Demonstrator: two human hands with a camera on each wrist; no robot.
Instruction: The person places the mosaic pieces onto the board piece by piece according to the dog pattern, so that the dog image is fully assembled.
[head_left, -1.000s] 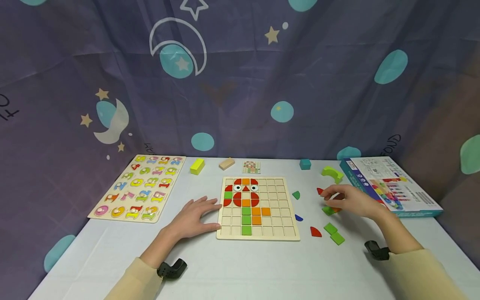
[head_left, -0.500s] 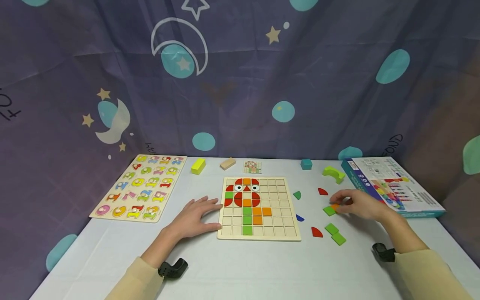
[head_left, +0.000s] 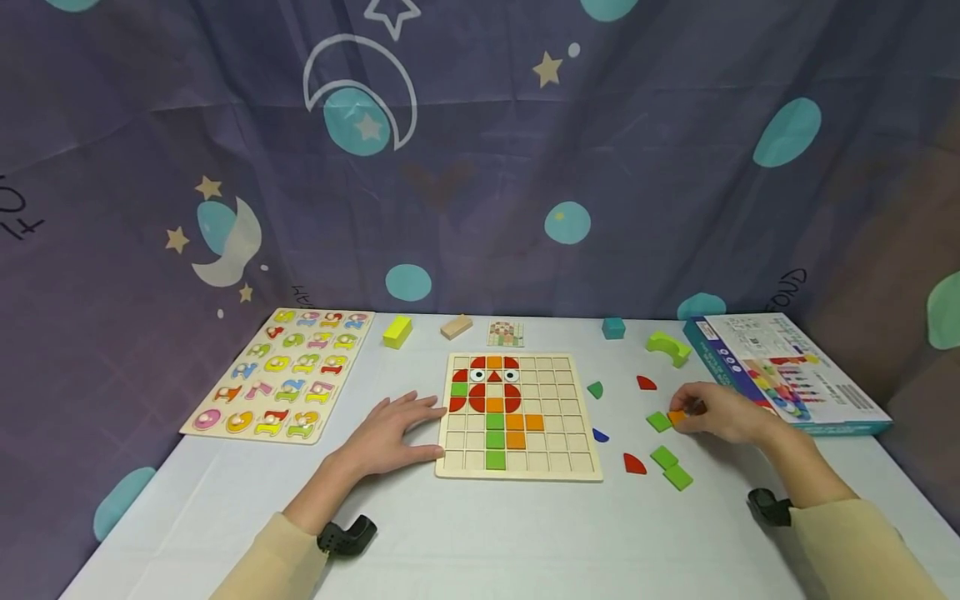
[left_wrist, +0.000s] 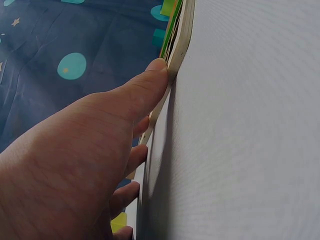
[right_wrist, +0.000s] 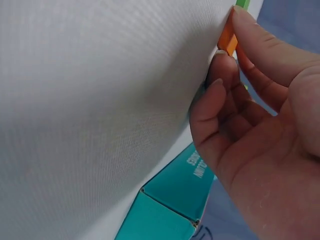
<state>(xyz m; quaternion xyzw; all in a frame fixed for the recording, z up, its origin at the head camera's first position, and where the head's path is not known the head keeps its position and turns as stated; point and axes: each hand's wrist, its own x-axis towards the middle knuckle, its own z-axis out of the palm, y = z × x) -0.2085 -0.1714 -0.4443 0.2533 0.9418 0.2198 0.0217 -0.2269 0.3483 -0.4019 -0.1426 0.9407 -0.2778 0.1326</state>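
Indoor play area, grid board [head_left: 555, 417], number puzzle [head_left: 279, 377], white-covered table [head_left: 495, 533], moon-and-star cloth backdrop [head_left: 480, 158]

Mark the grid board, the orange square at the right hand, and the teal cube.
grid board [head_left: 555, 419]: head view, bare cells right of its middle
orange square [head_left: 676, 417]: head view, uncovered part of its top face
teal cube [head_left: 613, 331]: head view, front face

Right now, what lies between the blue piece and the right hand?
A green square, then the orange square the fingers pinch; the head view shows both.

Number board [head_left: 273, 377]: 1, 7, 11, 12, 13, 17 readable. Teal box [right_wrist: 172, 185]: partial "OLUMN" on side; top print too small. Backdrop [head_left: 480, 167]: dark lettering, unclear.
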